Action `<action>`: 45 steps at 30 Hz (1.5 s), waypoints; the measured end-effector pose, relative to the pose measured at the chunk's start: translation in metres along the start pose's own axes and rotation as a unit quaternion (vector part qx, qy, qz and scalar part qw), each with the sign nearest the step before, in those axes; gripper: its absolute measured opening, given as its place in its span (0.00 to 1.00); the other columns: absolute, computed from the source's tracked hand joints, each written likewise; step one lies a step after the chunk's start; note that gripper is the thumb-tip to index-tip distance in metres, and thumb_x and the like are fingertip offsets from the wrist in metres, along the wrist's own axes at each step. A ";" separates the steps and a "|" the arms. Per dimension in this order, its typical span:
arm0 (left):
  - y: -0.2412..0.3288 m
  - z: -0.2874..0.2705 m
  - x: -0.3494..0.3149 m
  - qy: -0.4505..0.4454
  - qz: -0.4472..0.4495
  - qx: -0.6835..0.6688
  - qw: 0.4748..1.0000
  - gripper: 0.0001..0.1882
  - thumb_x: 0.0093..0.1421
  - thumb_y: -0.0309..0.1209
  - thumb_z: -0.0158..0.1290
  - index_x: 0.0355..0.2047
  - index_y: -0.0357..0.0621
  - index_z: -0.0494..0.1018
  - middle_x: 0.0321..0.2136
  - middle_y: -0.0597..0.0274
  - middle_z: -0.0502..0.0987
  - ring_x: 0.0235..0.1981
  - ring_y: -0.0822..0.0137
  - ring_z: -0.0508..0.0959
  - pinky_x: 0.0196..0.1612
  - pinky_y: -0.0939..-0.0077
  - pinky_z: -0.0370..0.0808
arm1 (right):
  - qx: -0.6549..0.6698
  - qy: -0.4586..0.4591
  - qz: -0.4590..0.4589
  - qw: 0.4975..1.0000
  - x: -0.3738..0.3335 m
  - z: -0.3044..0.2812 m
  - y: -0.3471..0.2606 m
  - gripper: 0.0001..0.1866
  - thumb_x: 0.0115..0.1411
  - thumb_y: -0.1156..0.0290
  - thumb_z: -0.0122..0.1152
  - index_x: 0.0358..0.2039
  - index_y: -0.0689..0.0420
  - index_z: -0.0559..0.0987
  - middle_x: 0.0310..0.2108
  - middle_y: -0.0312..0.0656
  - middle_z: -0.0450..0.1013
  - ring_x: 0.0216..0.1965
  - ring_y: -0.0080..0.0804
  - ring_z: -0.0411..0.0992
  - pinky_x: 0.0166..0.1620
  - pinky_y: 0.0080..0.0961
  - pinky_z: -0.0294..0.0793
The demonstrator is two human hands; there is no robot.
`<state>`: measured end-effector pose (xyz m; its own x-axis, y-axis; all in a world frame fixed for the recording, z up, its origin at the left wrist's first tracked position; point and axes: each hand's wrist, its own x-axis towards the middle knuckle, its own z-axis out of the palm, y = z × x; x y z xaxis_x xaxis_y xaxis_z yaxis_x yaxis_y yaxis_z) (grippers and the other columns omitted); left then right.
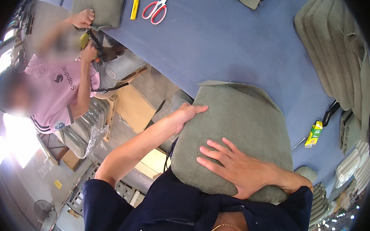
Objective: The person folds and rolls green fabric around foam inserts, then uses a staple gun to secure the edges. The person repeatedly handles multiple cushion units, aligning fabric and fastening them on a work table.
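Note:
A grey-green fabric-covered cushion (245,123) rests partly over the near edge of the blue table, close against my body. Its far edge has a loose flap of fabric standing up. My left hand (187,114) grips the cushion's left edge, thumb on top; the other fingers are mostly hidden. Flat on the cushion's near part lies my right hand (234,166), fingers spread and pointing left, holding nothing.
Scissors (158,7) and a yellow-handled screwdriver (135,8) lie on the blue table (222,42). Stacked grey-green cushion pieces (329,43) and a yellow-green box (313,134) are at right. At left, a co-worker in a pink shirt (61,82) handles another cushion (99,6) and a tool.

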<state>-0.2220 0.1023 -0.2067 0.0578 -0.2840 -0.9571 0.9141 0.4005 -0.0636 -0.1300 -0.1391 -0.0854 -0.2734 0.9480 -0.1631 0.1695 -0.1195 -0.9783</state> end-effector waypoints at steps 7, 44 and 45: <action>0.010 -0.010 0.032 -0.006 0.033 -0.026 0.999 0.28 0.69 0.40 0.60 0.59 0.26 0.74 0.55 0.42 0.80 0.51 0.52 0.84 0.53 0.52 0.84 | 0.010 -0.010 -0.003 1.000 0.006 -0.008 -0.001 0.65 0.47 0.51 0.78 0.78 0.59 0.49 0.77 0.59 0.47 0.78 0.63 0.43 0.74 0.69 0.43; 0.018 -0.046 0.222 0.074 0.136 0.159 0.975 0.30 0.69 0.46 0.59 0.64 0.38 0.74 0.60 0.49 0.78 0.61 0.50 0.77 0.62 0.44 0.72 | -0.056 0.347 0.234 0.906 -0.177 -0.004 -0.040 0.35 0.52 0.54 0.74 0.57 0.60 0.81 0.55 0.51 0.80 0.57 0.45 0.76 0.66 0.45 0.67; 0.018 -0.045 0.213 0.071 0.117 0.152 0.979 0.31 0.69 0.46 0.58 0.64 0.38 0.74 0.61 0.49 0.78 0.61 0.50 0.76 0.62 0.42 0.72 | -0.065 0.403 0.250 0.878 -0.205 0.025 -0.034 0.32 0.54 0.58 0.71 0.57 0.62 0.80 0.52 0.51 0.81 0.52 0.42 0.79 0.62 0.41 0.70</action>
<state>-0.2115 0.0879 -0.4249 0.2438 -0.0821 -0.9663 0.9607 0.1567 0.2291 -0.1038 -0.3367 -0.0220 0.6161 0.6933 -0.3738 0.1975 -0.5954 -0.7788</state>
